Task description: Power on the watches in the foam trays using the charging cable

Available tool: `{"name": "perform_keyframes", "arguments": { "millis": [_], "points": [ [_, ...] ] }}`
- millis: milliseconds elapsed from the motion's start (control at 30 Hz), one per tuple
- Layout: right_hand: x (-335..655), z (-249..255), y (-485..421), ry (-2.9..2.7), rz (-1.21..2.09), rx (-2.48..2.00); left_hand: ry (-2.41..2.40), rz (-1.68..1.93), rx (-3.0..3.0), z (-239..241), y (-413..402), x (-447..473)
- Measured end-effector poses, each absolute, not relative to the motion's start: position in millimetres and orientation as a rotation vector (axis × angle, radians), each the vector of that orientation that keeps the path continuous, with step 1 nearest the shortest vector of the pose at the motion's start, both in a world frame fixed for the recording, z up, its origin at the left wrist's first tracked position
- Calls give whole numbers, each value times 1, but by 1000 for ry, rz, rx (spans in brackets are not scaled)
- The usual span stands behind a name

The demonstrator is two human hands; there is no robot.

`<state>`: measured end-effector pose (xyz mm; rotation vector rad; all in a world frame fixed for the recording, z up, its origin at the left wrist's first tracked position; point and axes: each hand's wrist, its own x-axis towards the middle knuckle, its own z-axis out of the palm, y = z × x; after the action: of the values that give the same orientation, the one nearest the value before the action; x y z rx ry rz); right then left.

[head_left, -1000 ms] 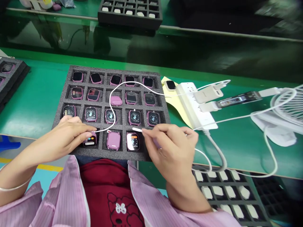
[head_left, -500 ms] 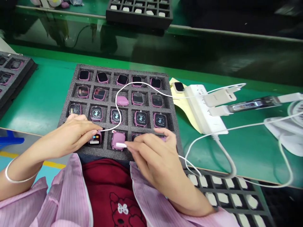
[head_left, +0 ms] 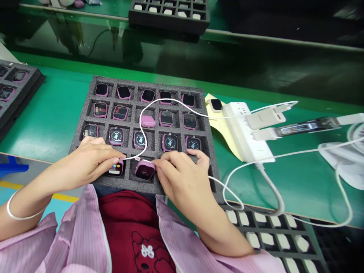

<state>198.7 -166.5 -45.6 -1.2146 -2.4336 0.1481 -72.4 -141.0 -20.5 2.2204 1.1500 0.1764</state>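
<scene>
A dark foam tray (head_left: 206, 144) holds several pink smartwatches in its cells. My left hand (head_left: 88, 161) rests on the tray's near left and pinches a watch with a lit coloured screen (head_left: 116, 169). A white cable (head_left: 142, 125) loops across the tray and ends at those fingers. My right hand (head_left: 182, 178) is closed on the right edge of a pink watch (head_left: 144, 169), which sits tilted in the near middle cell. A small white plug shows at my fingertips there, and a second white cable (head_left: 224, 185) runs out from under that hand.
To the right lie a white power strip (head_left: 247, 132) with chargers (head_left: 264, 115), a loose watch (head_left: 216, 105) on yellow paper and a white fan (head_left: 355, 167). More foam trays sit at the left (head_left: 17, 81), at the back (head_left: 170, 15) and lower right (head_left: 270, 235).
My right hand carried the white plug from the tray's near right to the near middle watch. That watch now sits tilted with its dark face showing. The left hand stayed put.
</scene>
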Motion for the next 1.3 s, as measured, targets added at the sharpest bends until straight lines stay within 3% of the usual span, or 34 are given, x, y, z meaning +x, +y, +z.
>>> {"name": "perform_keyframes", "arguments": {
  "millis": [1033, 1133, 1300],
  "points": [
    [190, -56, -158, -2422, 189, -1195, 1217, 166, 2241, -17, -138, -73],
    [190, -56, -158, -2422, 200, -1202, 1415, 423, 2231, -9, -137, -71],
    [190, -57, -158, -2414, 205, -1204, 1603, 1399, 1741, 12, -124, -57]
  ]
}}
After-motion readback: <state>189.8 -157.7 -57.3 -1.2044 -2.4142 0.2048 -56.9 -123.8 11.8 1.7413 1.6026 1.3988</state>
